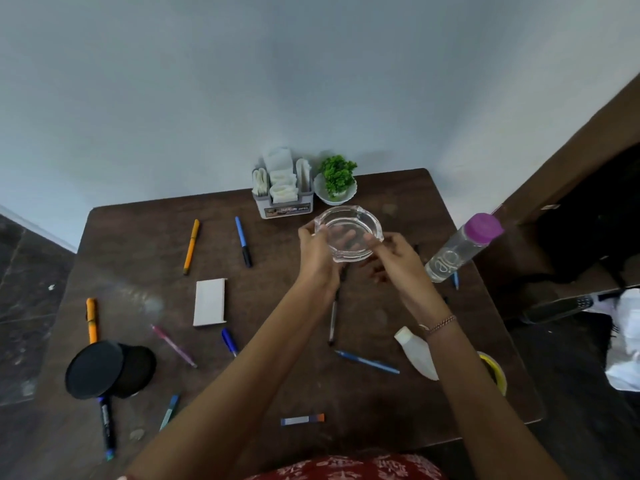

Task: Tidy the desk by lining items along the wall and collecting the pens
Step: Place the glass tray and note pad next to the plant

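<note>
A clear glass ashtray [360, 218] is lifted above the brown desk [145, 244], held between both hands. My left hand [317, 252] grips its left rim and my right hand [398, 256] grips its right side, with fingers showing through the glass. Several pens lie scattered on the desk: an orange pen [191, 246], a blue and black pen [243, 241], a pink pen [174, 345], a blue pen [367, 362] and a black marker [106, 426]. A tissue holder [282, 188] and a small green plant in a white bowl [336, 183] stand against the wall.
A water bottle with a purple cap [462, 245] stands at the right edge. A white box [210, 302], black round lids [110, 368], a white squeeze bottle [417, 356], a yellow tape roll [495, 372] and an eraser [302, 419] lie about. Dark furniture stands right of the desk.
</note>
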Available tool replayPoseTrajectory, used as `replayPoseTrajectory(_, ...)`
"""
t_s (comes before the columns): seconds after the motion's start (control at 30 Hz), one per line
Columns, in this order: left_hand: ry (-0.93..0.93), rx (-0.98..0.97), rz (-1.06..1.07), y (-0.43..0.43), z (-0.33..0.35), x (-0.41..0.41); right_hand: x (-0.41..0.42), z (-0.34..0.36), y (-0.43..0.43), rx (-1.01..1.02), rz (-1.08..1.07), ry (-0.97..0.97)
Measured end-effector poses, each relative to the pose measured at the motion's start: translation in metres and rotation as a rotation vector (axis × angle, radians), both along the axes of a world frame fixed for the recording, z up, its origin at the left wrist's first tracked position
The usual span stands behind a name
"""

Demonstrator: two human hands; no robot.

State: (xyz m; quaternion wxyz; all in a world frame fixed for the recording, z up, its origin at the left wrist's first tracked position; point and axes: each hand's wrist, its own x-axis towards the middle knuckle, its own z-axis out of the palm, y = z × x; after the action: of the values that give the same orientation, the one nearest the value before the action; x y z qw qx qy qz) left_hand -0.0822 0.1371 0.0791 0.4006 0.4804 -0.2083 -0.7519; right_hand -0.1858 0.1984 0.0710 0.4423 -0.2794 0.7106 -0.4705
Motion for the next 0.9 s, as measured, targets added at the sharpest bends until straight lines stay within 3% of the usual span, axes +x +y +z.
replayPoseTrajectory(0.1, -0.020, -0.039, -0.011, -0.016, -0.009, -0.028, -0.019, -0.012, -0.021, -0.051, -0.127, -0.150)
replayPoseTrajectory(0.2, -0.226, -0.150, -0.056, -0.038, -0.040, -0.055, -0.044, -0.028, -0.044, -0.065, -0.214, -0.089)
replayPoseTrajectory(0.33, -0.372, -0.090, -0.127, -0.074, -0.108, -0.088, -0.073, -0.052, -0.069, -0.036, -0.247, -0.015)
replayPoseTrajectory(0.47, -0.215, 0.003, -0.169, -0.080, -0.069, -0.108, -0.101, -0.084, -0.097, 0.034, -0.294, 0.064)
replayPoseTrajectory(0.67, -0.233, 0.098, -0.139, -0.114, -0.082, -0.141, -0.130, -0.120, -0.145, 0.117, -0.352, 0.050)
replayPoseTrajectory(0.73, -0.253, 0.116, -0.135, -0.125, -0.090, -0.149, -0.144, -0.154, -0.162, 0.153, -0.333, 0.125)
replayPoseTrajectory(0.9, -0.243, 0.177, -0.128, -0.139, -0.113, -0.162, -0.148, -0.131, -0.181, 0.268, -0.309, 0.344)
